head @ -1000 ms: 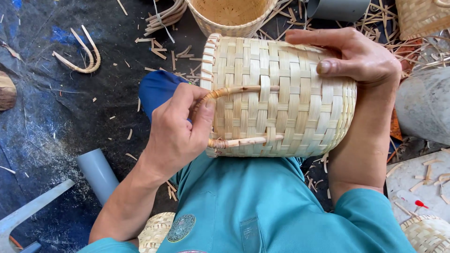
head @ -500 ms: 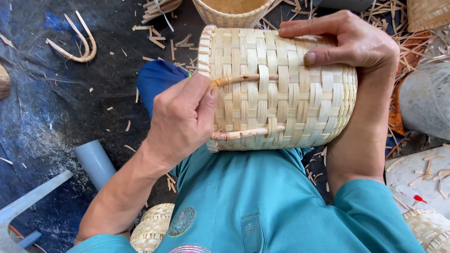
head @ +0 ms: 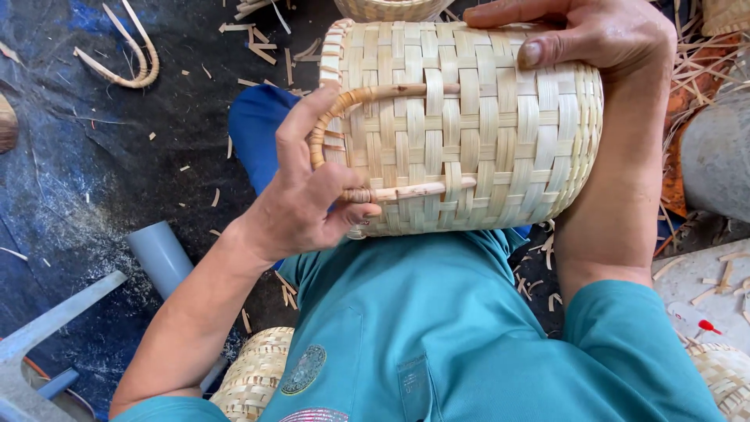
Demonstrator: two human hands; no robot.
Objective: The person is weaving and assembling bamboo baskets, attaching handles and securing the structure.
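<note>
A pale woven basket (head: 476, 133) is held on its side across the lap, resting against the teal shirt (head: 437, 336), with its mouth rim turned to the left of the view and its flat base to the right. The left hand (head: 308, 195) is placed at the rim end, where a curved cane handle (head: 367, 144) is seen bent round from an upper strip to a lower strip on the basket wall; the fingers (head: 301, 129) are curled narrowly, the thumb and fingertips pinched on the lower end of the handle just beside the rim, and the index finger is laid up along the curve. The right hand (head: 594, 35) is spread over the top of the basket near its base, the fingers flat and close together, the thumb pressed down on the weave. A round embroidered badge (head: 305, 369) in dull green is seen low on the shirt front, and part of a second patch at the bottom edge. A dark tarpaulin (head: 94, 180) strewn with cane offcuts is seen beneath, a grey pipe (head: 160, 254) lies to the left, bent cane strips (head: 129, 62) lie at upper left, and another woven basket (head: 254, 375) is partly seen under the left forearm.
</note>
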